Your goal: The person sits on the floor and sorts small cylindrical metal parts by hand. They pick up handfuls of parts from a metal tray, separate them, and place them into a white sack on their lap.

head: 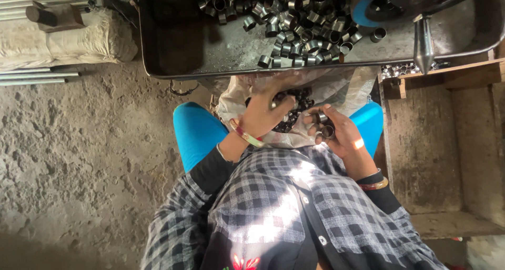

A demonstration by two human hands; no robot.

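A white plastic sack (336, 88) lies open on my lap, between my blue-clad knees, with a heap of dark metal rings (301, 99) inside. My left hand (265, 115) reaches into the sack with its fingers curled on the rings, a bangle on the wrist. My right hand (336, 133) rests at the sack's near edge and holds a few short metal rings (325, 129) in its fingers. Beyond the sack a metal tray (221, 54) carries a big pile of shiny metal rings (294, 22).
A pointed metal spindle (423, 41) hangs over the tray under a round blue-rimmed wheel (368, 9). A wooden box (436, 138) stands to the right. Metal tubes (37, 78) and stuffed sacks (68, 38) lie at the left on the rough concrete floor (84, 165).
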